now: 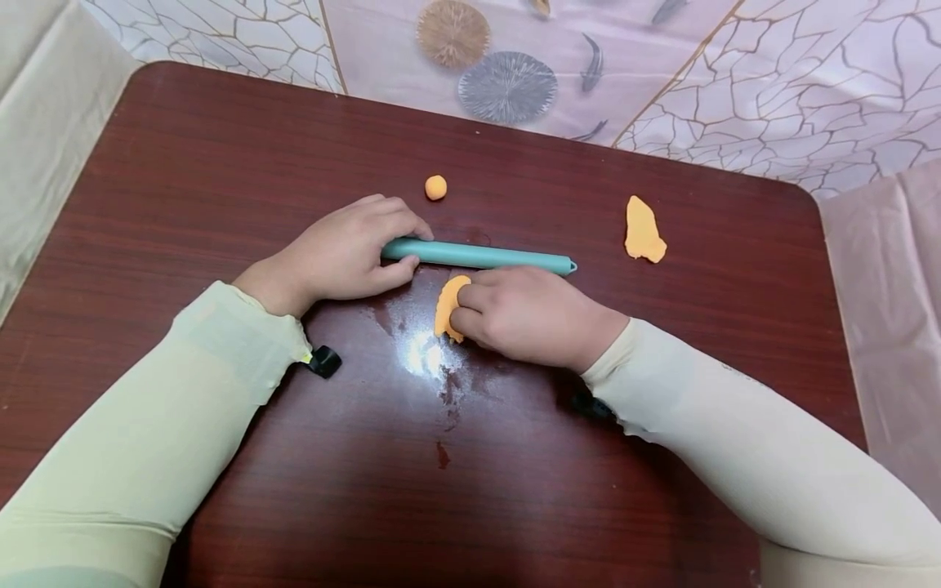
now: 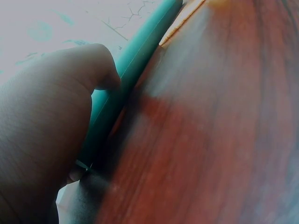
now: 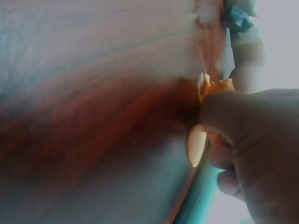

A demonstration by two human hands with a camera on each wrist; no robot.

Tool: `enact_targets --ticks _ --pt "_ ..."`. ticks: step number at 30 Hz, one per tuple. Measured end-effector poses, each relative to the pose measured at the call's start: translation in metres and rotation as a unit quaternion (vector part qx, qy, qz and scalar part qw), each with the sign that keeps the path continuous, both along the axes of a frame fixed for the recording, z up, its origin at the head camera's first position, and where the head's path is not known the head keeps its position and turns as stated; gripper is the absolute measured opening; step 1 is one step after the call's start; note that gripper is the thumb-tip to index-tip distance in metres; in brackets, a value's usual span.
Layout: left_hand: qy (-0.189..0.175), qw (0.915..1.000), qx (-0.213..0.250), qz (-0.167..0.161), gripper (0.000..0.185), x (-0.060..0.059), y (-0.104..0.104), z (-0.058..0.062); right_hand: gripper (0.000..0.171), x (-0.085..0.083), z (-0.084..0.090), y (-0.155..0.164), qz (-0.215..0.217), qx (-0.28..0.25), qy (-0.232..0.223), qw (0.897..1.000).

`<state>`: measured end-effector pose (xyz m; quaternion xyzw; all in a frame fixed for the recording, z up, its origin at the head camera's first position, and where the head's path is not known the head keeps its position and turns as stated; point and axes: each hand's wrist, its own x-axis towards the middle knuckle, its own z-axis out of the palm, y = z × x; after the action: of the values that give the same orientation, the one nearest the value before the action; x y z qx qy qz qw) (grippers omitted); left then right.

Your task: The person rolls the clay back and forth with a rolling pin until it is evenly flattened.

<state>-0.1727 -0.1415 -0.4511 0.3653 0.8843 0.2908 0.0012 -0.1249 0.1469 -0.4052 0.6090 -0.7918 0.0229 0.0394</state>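
The left hand [image 1: 345, 255] lies on the dark wooden table [image 1: 184, 180] with its fingers curled over the left end of a teal rolling pin [image 1: 478, 256], thumb on the near side; it is grasping the pin. In the left wrist view the fingers [image 2: 88, 65] wrap over the teal rolling pin [image 2: 131, 70], which rests on the table surface [image 2: 210, 140]. A pale green sleeve [image 1: 147, 441] covers the left forearm, and a small black clip [image 1: 324, 361] sits at the wrist, just beside the cuff.

Beyond the left hand's fingertips, slightly to their right and apart from the pin, lies a small orange dough ball [image 1: 436, 187].

The pin extends from the left hand rightward across the table, its far end passing just beyond the knuckles of the right hand [image 1: 529, 314].

The right hand is curled, pinching an orange dough piece [image 1: 448, 306] at its fingertips; the piece stands on edge, tilted up from the table, just in front of the pin on the near side. In the right wrist view the right hand's fingers [image 3: 247, 121] hold the dough piece [image 3: 198, 140] against the table [image 3: 93, 116], with the teal pin [image 3: 201, 200] directly behind it. Whether the dough touches the pin cannot be determined.

Well to the right of the right hand, beyond the pin's end, a flattened orange dough slab [image 1: 644, 230] lies flat on the table, untouched.
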Motion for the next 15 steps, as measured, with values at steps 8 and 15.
enact_targets --ticks 8,15 --pt "0.004 1.0000 0.002 -0.002 0.025 0.000 0.001 -0.001 0.008 -0.003 0.010 0.005 -0.034 0.007 -0.109 0.993" --pt "0.002 1.0000 0.000 0.000 0.026 0.000 -0.001 0.000 0.028 -0.010 0.009 0.010 -0.068 0.025 -0.130 0.989"
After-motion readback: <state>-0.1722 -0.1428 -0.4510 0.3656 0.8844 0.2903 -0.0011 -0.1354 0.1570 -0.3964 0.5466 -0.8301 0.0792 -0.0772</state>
